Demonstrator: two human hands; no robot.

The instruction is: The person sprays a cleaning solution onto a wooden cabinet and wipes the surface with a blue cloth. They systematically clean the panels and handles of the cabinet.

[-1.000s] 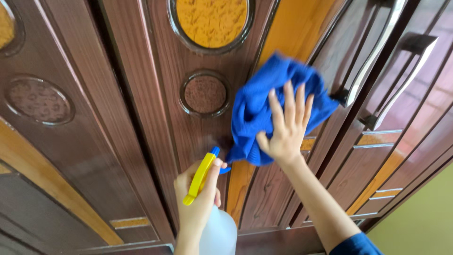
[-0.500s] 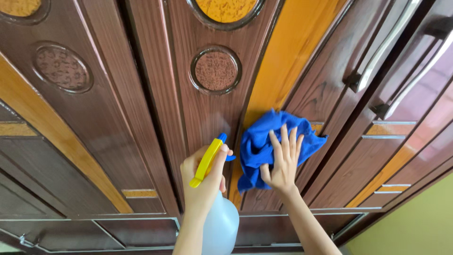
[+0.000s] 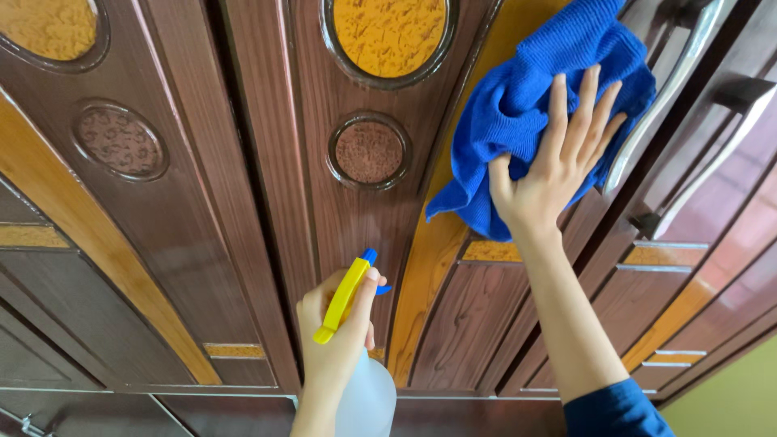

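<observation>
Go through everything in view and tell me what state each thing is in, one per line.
Blue cloth: bunched, pressed flat against the door by the right hand.
Spray bottle: upright, gripped by the left hand, nozzle facing the door.
Wooden door: shut.
Metal door handle: untouched.

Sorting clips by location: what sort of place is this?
Probably a home's entrance: a carved wooden door with amber glass insets and a metal pull handle, being wiped with a blue cloth.
</observation>
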